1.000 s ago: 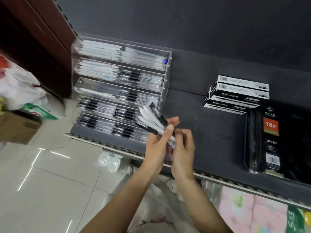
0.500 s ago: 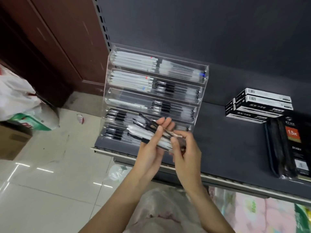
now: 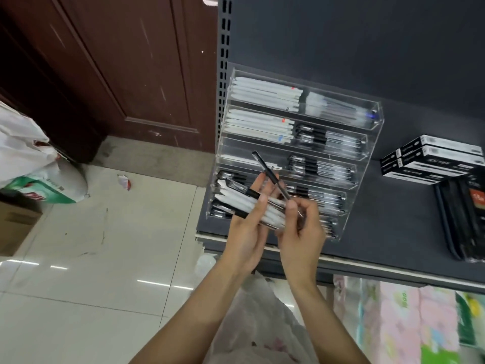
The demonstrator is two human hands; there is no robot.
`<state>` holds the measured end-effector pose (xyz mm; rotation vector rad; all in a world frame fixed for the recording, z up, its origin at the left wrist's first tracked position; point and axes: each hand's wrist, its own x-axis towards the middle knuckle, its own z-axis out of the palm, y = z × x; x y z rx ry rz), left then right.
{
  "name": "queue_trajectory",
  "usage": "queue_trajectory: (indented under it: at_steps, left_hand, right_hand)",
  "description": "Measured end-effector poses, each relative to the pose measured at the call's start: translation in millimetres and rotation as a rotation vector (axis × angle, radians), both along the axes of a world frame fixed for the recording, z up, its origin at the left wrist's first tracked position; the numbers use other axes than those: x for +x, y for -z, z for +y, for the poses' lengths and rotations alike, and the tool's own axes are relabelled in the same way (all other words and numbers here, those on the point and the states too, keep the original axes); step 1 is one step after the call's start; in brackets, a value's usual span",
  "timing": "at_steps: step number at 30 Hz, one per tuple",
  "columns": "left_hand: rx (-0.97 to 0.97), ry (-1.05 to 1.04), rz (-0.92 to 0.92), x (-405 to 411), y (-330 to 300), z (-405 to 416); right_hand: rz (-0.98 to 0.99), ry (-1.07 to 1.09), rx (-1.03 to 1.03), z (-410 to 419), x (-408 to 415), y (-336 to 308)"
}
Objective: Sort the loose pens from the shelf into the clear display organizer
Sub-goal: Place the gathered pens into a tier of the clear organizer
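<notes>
1. The dark shelf [image 3: 393, 232] runs across the right of the view. The clear display organizer [image 3: 367, 143] stands at its left end against the slotted upright, probably so its stepped tiers face whoever reaches in.
2. The organizer's tiers already hold rows of white pens and black-capped pens, grouped by kind in separate compartments. The left part of the third tier looks almost bare, which suggests a slot waiting for stock.
3. To the right, well apart from the organizer, lie stacked pen boxes [image 3: 433, 158] and a wrapped diary [image 3: 469, 219]; neither is touched.
4. The left hand [image 3: 248, 227] is held palm-up in front of the lower tiers, fingers curled round a bundle of pens [image 3: 252, 206], white and black mixed. It seems to serve as a holder, so that the other hand can pick.
5. The right hand [image 3: 301, 232] pinches a single black pen [image 3: 270, 174] near its lower end, tilted with its cap up toward the third tier, likely singled out to be matched to a compartment.
6. Compared with half a second ago, the black pen is drawn clear of the bundle and raised, where before the right fingers were only picking at the pens' ends; the view has also swung left and closer.
</notes>
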<state>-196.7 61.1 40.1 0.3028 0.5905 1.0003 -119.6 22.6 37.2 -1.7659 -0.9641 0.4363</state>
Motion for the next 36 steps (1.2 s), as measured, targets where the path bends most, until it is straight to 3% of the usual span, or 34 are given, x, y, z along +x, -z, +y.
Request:
queue_trajectory:
  at_steps: [17,23,36]
  left_hand:
    - [-0.018,0.002,0.130,3,0,1]
    - [-0.011,0.044,0.076,4,3,3]
    - [-0.132,-0.040,0.231,18,24,10]
  right_hand:
    - [-0.745,-0.306,-0.093,-5,37,-2]
    - [-0.681,-0.373,-0.132,-3,50,-6]
    - [-0.776,-0.372,-0.161,13,60,-4]
